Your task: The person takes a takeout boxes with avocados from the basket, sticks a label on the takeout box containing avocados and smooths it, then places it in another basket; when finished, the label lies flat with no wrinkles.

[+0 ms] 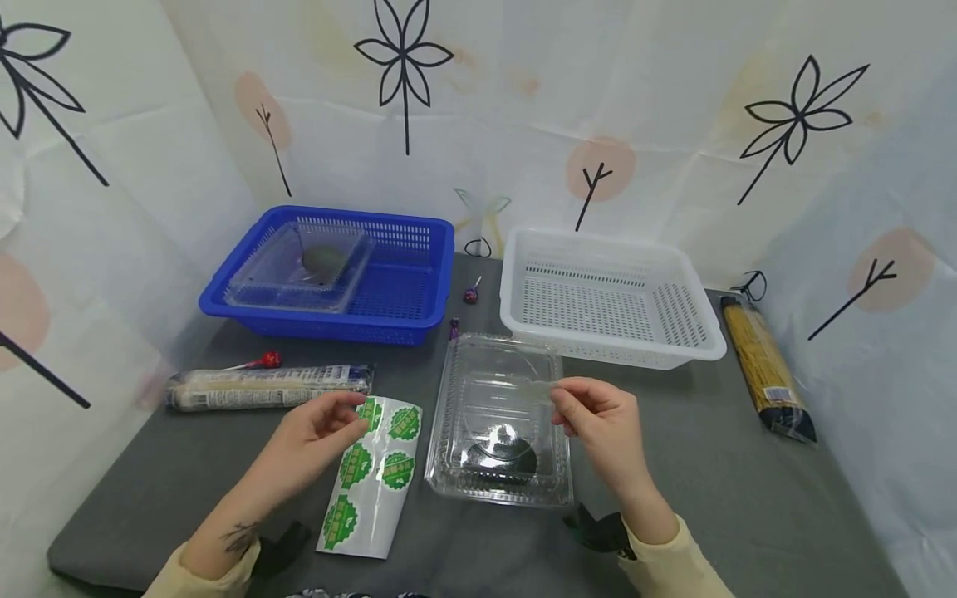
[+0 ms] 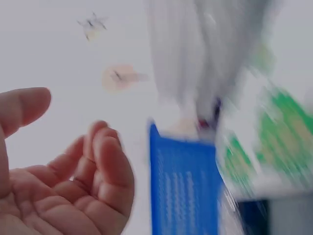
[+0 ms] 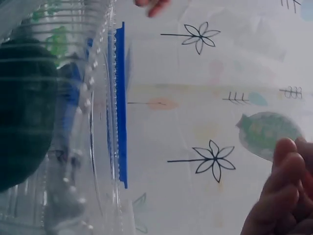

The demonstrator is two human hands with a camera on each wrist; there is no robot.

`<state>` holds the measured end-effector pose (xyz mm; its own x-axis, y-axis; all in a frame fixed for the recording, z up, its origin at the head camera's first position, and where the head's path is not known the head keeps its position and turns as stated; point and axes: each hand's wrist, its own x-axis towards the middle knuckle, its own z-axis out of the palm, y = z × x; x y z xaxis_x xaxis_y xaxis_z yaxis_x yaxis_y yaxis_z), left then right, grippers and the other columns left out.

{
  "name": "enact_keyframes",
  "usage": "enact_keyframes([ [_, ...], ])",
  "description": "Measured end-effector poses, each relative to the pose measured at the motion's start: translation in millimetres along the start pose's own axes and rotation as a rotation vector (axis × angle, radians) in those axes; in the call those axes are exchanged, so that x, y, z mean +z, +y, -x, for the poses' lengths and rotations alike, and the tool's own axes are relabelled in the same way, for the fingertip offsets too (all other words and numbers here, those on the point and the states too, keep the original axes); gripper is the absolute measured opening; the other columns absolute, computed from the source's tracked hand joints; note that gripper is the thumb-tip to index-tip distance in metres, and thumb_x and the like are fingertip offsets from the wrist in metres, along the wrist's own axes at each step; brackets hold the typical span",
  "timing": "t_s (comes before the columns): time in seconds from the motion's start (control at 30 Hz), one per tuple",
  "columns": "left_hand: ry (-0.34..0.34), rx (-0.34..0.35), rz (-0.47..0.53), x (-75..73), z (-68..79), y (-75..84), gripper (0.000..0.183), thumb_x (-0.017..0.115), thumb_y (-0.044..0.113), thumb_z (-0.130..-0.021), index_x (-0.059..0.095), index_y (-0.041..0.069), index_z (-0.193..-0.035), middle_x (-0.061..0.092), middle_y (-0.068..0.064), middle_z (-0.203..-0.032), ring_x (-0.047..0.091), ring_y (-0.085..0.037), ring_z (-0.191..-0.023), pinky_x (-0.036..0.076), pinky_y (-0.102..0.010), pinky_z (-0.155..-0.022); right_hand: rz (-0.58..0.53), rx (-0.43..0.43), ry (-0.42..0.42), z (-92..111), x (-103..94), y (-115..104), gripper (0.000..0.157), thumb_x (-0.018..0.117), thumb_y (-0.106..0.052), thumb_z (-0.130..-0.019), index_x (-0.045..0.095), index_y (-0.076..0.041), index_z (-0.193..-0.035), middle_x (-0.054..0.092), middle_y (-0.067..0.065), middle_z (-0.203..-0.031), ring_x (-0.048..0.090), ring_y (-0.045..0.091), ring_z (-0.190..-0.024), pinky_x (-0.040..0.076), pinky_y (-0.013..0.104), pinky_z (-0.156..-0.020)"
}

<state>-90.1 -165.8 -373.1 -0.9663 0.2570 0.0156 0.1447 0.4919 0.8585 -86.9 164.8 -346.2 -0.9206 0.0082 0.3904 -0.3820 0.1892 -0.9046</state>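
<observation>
My right hand (image 1: 604, 423) pinches a round green-and-pale sticker (image 3: 266, 133) by its edge, over the right side of a clear plastic clamshell box (image 1: 478, 490). The box's lid lies over a dark green rounded object (image 3: 24, 117), whose kind I cannot tell. Beside the box is a white sheet of green stickers (image 1: 374, 515). My left hand (image 1: 310, 436) is at this sheet's upper left edge. In the left wrist view its thumb stands apart from the loosely bent fingers (image 2: 115, 171), with nothing between them.
A blue basket (image 1: 404, 332) at the back left holds another clear box (image 1: 284, 282) with a dark round item. At the back right stands a white basket (image 1: 673, 361). Packaged noodles (image 1: 269, 388) lie left, a yellow pack (image 1: 766, 365) right. Lollipops (image 1: 271, 360) are scattered about.
</observation>
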Motion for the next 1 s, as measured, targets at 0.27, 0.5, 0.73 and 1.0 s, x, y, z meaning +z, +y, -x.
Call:
enact_keyframes([
  [0.27, -0.258, 0.324, 0.162, 31.4, -38.3, 30.6, 0.032, 0.055, 0.017, -0.086, 0.049, 0.013, -0.117, 0.055, -0.006, -0.101, 0.054, -0.015, -0.086, 0.048, -0.028, -0.071, 0.006, -0.128, -0.325, -13, -0.4, 5, 0.020, 0.061, 0.005, -0.077, 0.061, 0.004, -0.097, 0.063, 0.012, -0.078, 0.060, 0.010, -0.065, 0.048, 0.027, -0.052],
  [0.5, -0.384, 0.530, 0.150, 50.9, -58.1, 42.5, 0.055, 0.057, 0.016, -0.084, 0.032, 0.019, -0.133, 0.036, 0.001, -0.131, 0.048, -0.015, -0.103, 0.046, -0.034, -0.081, 0.096, -0.208, -0.537, -27, -4.3, 2, 0.026, 0.058, 0.006, -0.078, 0.057, 0.004, -0.104, 0.059, 0.018, -0.094, 0.058, 0.013, -0.074, 0.048, 0.028, -0.055],
  [0.73, -0.370, 0.661, 0.116, 59.8, -66.7, 47.3, 0.051, 0.058, 0.014, -0.084, 0.037, 0.010, -0.130, 0.040, -0.002, -0.124, 0.045, -0.015, -0.101, 0.045, -0.031, -0.079, 0.152, -0.168, -0.574, -31, -1.3, -15, 0.029, 0.056, 0.008, -0.078, 0.054, 0.009, -0.107, 0.057, 0.020, -0.100, 0.057, 0.014, -0.078, 0.048, 0.028, -0.056],
  [1.0, -0.298, 0.600, -0.089, 66.2, -70.4, 47.8, 0.053, 0.057, 0.028, -0.084, 0.038, 0.015, -0.131, 0.037, 0.004, -0.128, 0.039, -0.013, -0.112, 0.041, -0.034, -0.085, 0.279, -0.194, -0.574, -34, -5.0, 19, 0.032, 0.060, -0.003, -0.080, 0.055, -0.004, -0.112, 0.055, 0.007, -0.105, 0.051, 0.013, -0.086, 0.047, 0.028, -0.067],
])
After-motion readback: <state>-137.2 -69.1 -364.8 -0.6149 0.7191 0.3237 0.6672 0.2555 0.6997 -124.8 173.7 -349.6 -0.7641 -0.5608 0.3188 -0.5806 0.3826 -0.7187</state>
